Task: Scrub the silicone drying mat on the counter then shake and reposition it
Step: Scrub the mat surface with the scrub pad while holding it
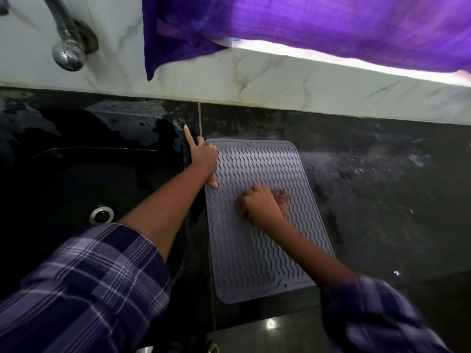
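Note:
A grey silicone drying mat [257, 253] with wavy ridges lies flat on the dark counter [382, 189], just right of the sink. My left hand [205, 159] presses on the mat's far left edge, thumb on the mat and index finger pointing away. Blurred by motion, my right hand [260, 202] is closed on a brownish scrubber [281, 200] at the mat's middle, pressed against the ridges. Most of the scrubber is hidden under the fingers.
A black sink [76, 189] with a metal drain [101, 215] lies left of the mat, its rim wet. A chrome tap [66, 44] sticks out of the marble wall above. A purple cloth [305, 26] hangs over the ledge behind the counter.

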`<action>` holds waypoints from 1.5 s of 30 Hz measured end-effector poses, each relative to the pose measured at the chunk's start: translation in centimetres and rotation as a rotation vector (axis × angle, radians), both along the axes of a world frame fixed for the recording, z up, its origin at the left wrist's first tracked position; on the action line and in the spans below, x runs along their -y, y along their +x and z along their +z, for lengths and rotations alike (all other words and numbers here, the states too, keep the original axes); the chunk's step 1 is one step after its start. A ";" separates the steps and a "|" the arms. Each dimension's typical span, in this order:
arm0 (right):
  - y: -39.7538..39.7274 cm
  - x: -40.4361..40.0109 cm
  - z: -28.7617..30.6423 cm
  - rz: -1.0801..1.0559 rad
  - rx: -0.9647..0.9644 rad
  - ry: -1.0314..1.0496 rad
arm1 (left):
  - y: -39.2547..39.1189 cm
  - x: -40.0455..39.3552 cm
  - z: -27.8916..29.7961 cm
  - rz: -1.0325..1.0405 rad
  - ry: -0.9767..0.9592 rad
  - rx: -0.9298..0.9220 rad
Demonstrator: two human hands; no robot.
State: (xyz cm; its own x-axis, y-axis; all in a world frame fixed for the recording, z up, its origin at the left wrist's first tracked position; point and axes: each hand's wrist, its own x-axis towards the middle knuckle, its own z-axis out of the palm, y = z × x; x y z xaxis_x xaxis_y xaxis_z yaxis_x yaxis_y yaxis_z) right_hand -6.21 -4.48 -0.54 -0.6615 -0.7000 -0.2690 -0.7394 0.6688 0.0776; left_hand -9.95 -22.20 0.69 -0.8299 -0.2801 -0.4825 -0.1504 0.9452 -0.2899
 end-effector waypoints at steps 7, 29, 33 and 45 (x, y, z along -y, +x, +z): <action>-2.9 -0.4 2.8 -0.179 0.261 -0.064 | 1.0 -0.1 -0.4 0.004 0.026 -0.132; 4.8 -4.8 -0.3 -0.295 0.109 -0.307 | 9.1 -6.8 -0.1 -0.111 0.102 0.004; 12.8 -12.0 -1.2 -0.141 0.156 -0.370 | 9.4 -6.9 -0.1 -0.140 0.046 -0.023; 14.1 -8.7 -1.8 -0.042 0.262 -0.232 | 12.0 -8.8 -0.8 0.039 -0.015 -0.179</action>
